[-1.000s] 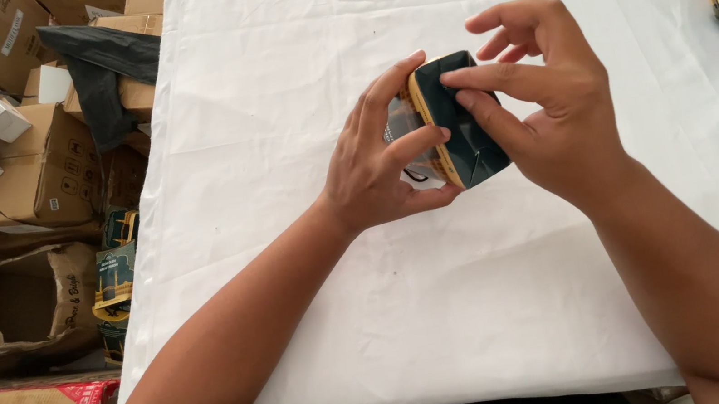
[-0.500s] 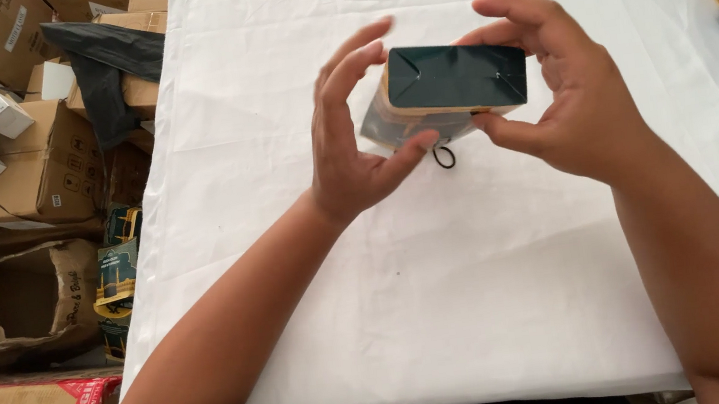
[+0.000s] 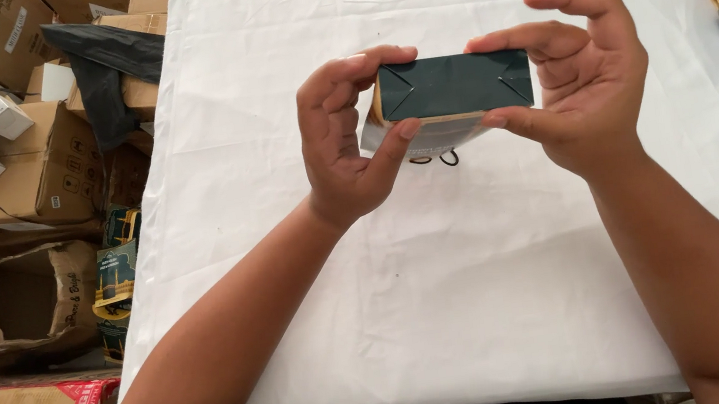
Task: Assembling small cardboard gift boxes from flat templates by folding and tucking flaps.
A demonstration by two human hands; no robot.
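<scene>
Fingertips do the work as we square up the folded bottom of the dark green bag (image 3: 455, 84): we judge it best to keep even pressure on both short ends so the diagonal creases stay flat and the base stays a true rectangle, without crushing the paler sides below. Our left hand (image 3: 343, 140) pinches the left end between thumb and forefinger, and our right hand (image 3: 587, 83) clamps the right end the same way. So the bag hangs between both grips above the far middle of the white table (image 3: 446, 310), its black cord loops (image 3: 437, 160) dangling on the near side.
</scene>
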